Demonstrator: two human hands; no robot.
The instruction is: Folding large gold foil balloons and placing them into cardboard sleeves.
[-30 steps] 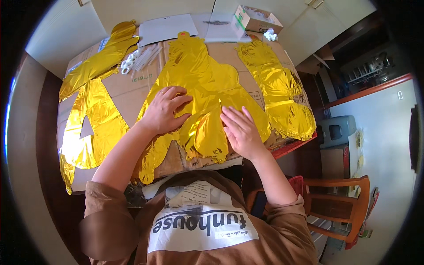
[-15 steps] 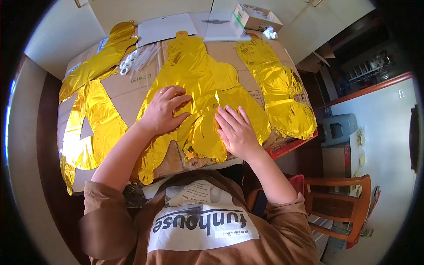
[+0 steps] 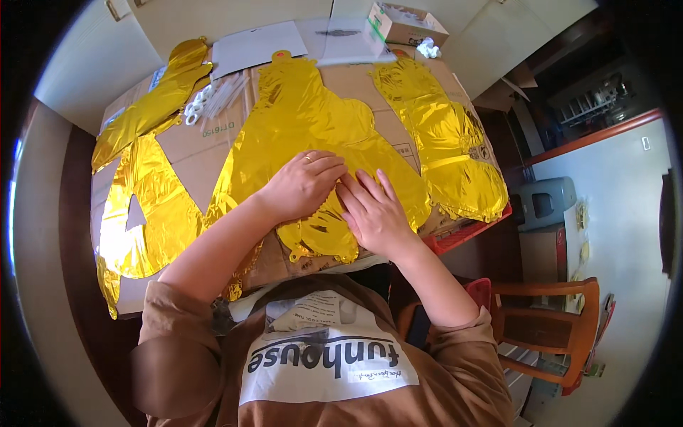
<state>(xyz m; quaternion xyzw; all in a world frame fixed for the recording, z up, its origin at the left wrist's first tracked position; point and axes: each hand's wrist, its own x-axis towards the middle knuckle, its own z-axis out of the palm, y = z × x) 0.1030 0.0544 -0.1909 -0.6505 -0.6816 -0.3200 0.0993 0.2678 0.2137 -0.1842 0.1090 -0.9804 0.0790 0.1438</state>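
A flat gold foil balloon (image 3: 299,107) lies in the middle of the table, its lower part creased under my hands. My left hand (image 3: 302,185) rests over its lower middle, fingers bent and pressed together on the foil, the thumb hidden beneath. Right beside those fingertips, my right hand (image 3: 376,213) lies on the same balloon with its fingers stretched out and apart. To the left is an A-shaped gold foil balloon (image 3: 167,185), with another gold foil piece (image 3: 153,99) above it. A further gold foil balloon (image 3: 445,142) lies at the right.
Brown cardboard (image 3: 213,149) covers the table. White rolls (image 3: 196,108) and clear straws (image 3: 229,96) lie between the balloons. At the back are a white sheet (image 3: 260,46), an open carton (image 3: 409,27) and crumpled white tissue (image 3: 428,48). A wooden chair (image 3: 580,327) stands at the right.
My left hand has moved right across the foil, up to my right hand, and its fingers have drawn together. My right hand has shifted only slightly.
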